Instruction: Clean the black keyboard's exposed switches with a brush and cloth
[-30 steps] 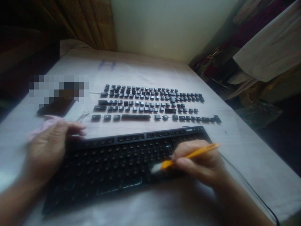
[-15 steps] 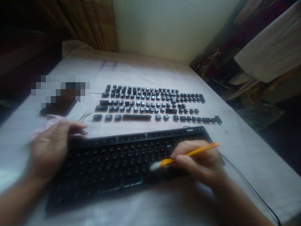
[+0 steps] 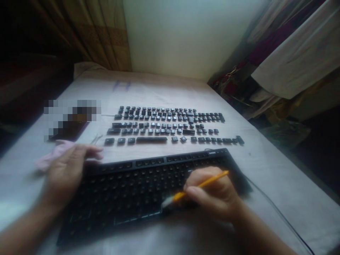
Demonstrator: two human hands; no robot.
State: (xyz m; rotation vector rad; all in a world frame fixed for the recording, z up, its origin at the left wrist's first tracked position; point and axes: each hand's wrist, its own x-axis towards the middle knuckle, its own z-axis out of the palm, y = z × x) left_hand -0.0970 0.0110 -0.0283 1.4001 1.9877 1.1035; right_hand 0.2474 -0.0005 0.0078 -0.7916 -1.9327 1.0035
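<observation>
A black keyboard (image 3: 127, 191) with its keycaps off lies at a slant, its bare key posts showing. My left hand (image 3: 70, 164) grips its far left corner, the fingers bent over the rear edge and the thumb hidden. Behind that hand is a crumpled pink cloth (image 3: 54, 156); I cannot tell whether they touch. My right hand (image 3: 211, 189) is closed around the orange handle of a small brush (image 3: 179, 196). The brush's pale bristles rest on the keyboard's lower part, near the right end of the space bar slot. Motion blurs this area somewhat.
Loose black keycaps (image 3: 151, 139) lie in several rows beyond the keyboard on the white-covered table (image 3: 159, 90). A dark, partly pixelated object (image 3: 70, 131) lies at the left. The keyboard's cable (image 3: 276, 205) trails off to the right. Cloths (image 3: 292, 67) hang beyond the right edge.
My right hand has moved the brush left and toward me across the keyboard, to the space bar slot. The left hand stays at the corner. The camera view has shifted slightly.
</observation>
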